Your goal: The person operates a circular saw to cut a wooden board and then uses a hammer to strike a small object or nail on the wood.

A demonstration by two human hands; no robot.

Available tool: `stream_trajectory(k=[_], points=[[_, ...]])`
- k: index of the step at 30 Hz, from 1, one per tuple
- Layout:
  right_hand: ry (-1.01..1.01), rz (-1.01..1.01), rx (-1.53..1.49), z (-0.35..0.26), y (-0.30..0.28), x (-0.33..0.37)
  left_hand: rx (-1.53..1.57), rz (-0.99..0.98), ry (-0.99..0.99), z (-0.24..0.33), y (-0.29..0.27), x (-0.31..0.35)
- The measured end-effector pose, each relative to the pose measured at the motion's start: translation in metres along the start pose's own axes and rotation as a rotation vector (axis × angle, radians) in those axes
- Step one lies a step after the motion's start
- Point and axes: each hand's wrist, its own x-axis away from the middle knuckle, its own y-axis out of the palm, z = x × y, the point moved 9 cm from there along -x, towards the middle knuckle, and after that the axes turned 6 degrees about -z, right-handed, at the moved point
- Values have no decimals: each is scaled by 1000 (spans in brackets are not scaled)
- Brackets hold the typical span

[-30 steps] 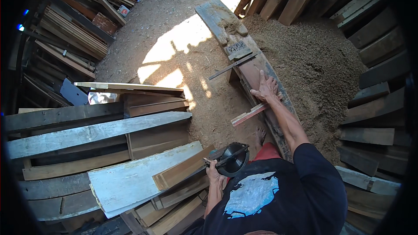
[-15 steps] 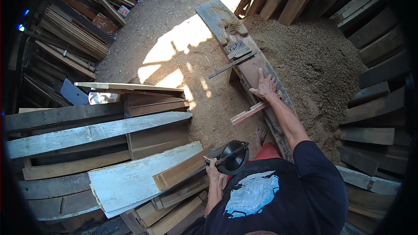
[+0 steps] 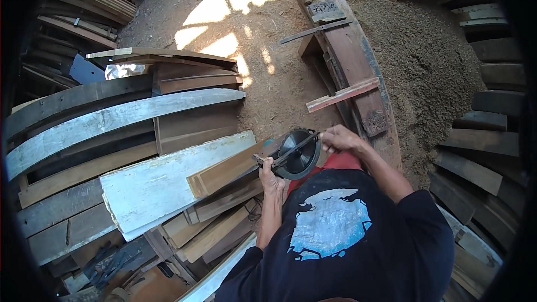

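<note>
While both forearms reach inward over the lap, I see the black round power saw (image 3: 301, 155) held at the centre of the frame, just above the red shorts (image 3: 342, 160) and the dark T-shirt with its pale blue print (image 3: 329, 223). The left forearm rises almost straight from the lower centre, and the left hand (image 3: 271, 177) has a firm grip on the saw's near left end, thumb uppermost. The right elbow is bent out to the right; from it the forearm slants up and leftward. The right hand (image 3: 339, 139) is turned inward, fingers curled, at the far right end of the saw's straight metal edge. From where I stand I cannot tell whether that grip is closed around it.

Beyond the right hand, the long weathered wooden worktop (image 3: 391, 138) runs up to the top of the frame. It carries a reddish-brown board (image 3: 351, 50), with a red-and-white wooden strip (image 3: 342, 96) lying crosswise on it and a thin dark metal bar (image 3: 314, 32) higher up. Close to the left hand, a brown plank (image 3: 224, 171) rests on a broad white-painted board (image 3: 162, 182). Sawdust (image 3: 428, 61) is heaped at the upper right.
</note>
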Motion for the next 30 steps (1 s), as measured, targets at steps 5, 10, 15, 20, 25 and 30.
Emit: stream_trajectory(k=[5,10,15,20,25,30], points=[[224,-91,-702,64,92,-29,-152,43,176,38,63,44],[109,-112,282,37,65,-39,-257,8,190,60,68,62],[106,-18,541,32,34,-25,-319,-27,236,69,56,69],[368,-208,-628,70,123,-13,-228,16,268,61,43,67],[287,-132,-983,73,158,-66,-224,45,276,45,25,62],[298,26,-953,64,164,-77,-236,89,326,45,24,73]])
